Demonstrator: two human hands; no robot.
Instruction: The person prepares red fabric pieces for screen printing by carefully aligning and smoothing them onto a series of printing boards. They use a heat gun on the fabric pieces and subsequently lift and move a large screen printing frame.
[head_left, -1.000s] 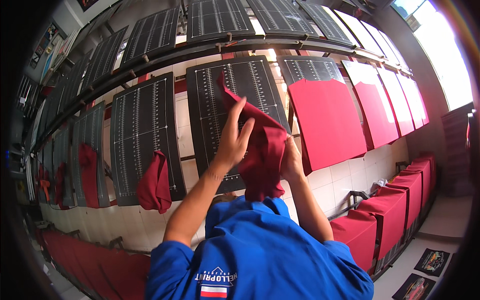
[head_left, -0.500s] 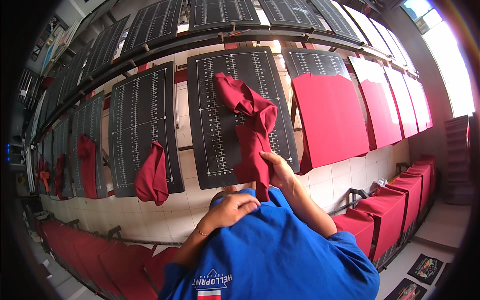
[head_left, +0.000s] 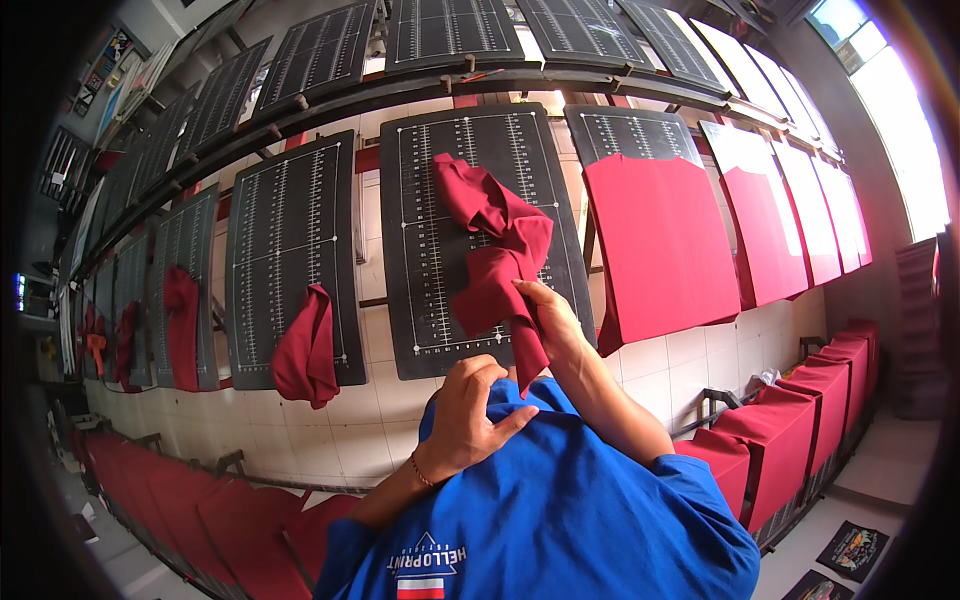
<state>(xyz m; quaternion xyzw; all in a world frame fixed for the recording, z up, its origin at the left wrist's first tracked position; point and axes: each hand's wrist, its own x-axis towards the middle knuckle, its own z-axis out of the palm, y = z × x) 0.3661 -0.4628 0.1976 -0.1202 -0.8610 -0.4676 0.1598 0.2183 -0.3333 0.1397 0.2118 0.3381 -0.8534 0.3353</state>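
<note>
A crumpled dark-red fabric piece (head_left: 505, 225) lies over the middle of a black board (head_left: 420, 290) marked with white ruler scales. Its lower part narrows to a strip that hangs past the board's near edge toward my blue shirt. My right hand (head_left: 556, 322) grips the right side of this fabric between thumb and fingers. Left of the strip, my left hand (head_left: 468, 415) is raised in front of my shirt (head_left: 560, 490), fingers bent and thumb held apart. I see no fabric in it.
Bunched red fabric (head_left: 306, 350) rests on the board (head_left: 290, 240) to the left. On the right, red fabric (head_left: 655, 240) is spread smooth over a board. A rail (head_left: 350, 92) runs behind, with further boards beyond. Red-covered boards (head_left: 765, 435) line the near right.
My left hand has risen from the strip's lower end, and its thumb has parted from the fingers. The fabric's lower part has shifted left and folded; my right hand has moved slightly up.
</note>
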